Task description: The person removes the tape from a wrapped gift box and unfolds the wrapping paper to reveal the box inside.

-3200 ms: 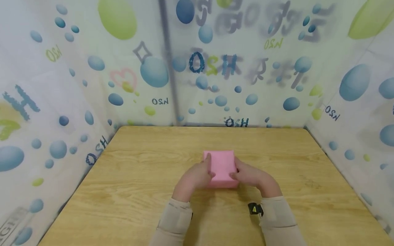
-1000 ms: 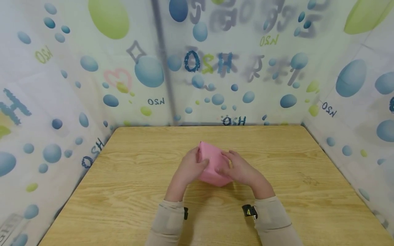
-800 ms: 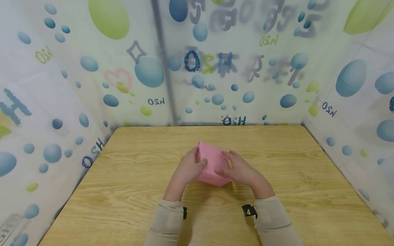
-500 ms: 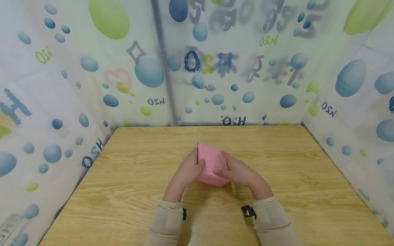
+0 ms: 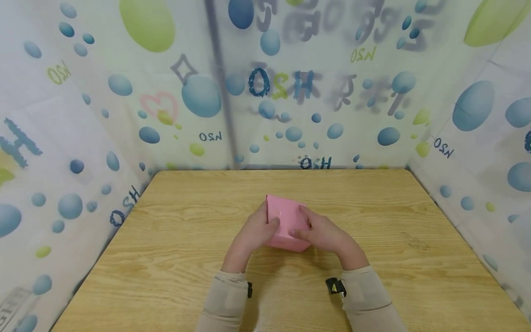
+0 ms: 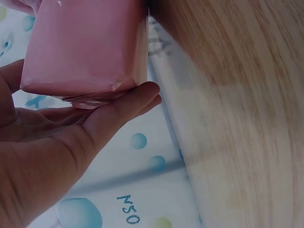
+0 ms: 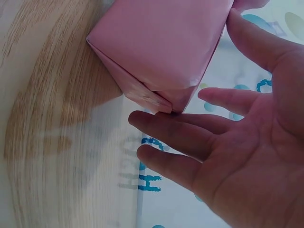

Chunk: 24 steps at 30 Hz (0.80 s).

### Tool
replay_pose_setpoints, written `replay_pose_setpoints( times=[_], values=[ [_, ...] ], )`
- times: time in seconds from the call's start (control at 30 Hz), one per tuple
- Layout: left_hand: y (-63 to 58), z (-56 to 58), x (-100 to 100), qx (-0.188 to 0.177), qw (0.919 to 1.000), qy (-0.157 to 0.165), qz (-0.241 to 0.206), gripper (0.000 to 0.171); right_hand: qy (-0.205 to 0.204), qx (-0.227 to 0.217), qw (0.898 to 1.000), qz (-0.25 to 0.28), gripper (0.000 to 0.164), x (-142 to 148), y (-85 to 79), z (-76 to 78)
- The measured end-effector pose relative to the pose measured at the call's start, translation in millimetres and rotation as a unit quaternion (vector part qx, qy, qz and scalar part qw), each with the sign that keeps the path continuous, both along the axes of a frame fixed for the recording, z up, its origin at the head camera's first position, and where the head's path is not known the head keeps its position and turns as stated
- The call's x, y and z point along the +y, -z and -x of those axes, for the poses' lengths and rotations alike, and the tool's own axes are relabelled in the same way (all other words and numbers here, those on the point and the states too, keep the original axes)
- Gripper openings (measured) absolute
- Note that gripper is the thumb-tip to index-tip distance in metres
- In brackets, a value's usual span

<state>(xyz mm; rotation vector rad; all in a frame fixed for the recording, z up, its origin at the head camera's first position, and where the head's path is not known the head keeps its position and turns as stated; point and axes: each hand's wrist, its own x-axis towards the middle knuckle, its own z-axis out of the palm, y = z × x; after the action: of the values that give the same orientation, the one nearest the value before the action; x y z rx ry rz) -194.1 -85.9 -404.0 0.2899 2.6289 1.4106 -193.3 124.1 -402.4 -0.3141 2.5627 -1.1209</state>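
Observation:
A box wrapped in glossy pink paper is held between both hands near the middle of the table, turned a little askew. My left hand grips its left side, the thumb lying on the upper face. From the opposite side my right hand holds it, thumb on the upper face near the front edge. In the left wrist view, fingers lie along one end of the box. Folded paper shows at the box's end in the right wrist view, with fingertips against it. Whether the box touches the table is unclear.
The wooden table is pale with a visible grain. Patterned sheets with blue and green dots, such as the back curtain, enclose it at the back and sides. A black wrist device sits by the right sleeve.
Compared with 3.2 s ago, the box is turned askew and the hands have shifted their hold. Over the last second it has swung slightly back toward square, both hands staying on it.

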Motion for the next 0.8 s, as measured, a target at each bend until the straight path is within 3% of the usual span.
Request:
replay_pose_setpoints(
  times=[0.8],
  values=[
    [5.4,-1.3,0.0,-0.015,0.9990,-0.004,0.043,0.065,0.011,-0.003,1.000,-0.011,0.087,1.9,0.0,0.0]
  ],
)
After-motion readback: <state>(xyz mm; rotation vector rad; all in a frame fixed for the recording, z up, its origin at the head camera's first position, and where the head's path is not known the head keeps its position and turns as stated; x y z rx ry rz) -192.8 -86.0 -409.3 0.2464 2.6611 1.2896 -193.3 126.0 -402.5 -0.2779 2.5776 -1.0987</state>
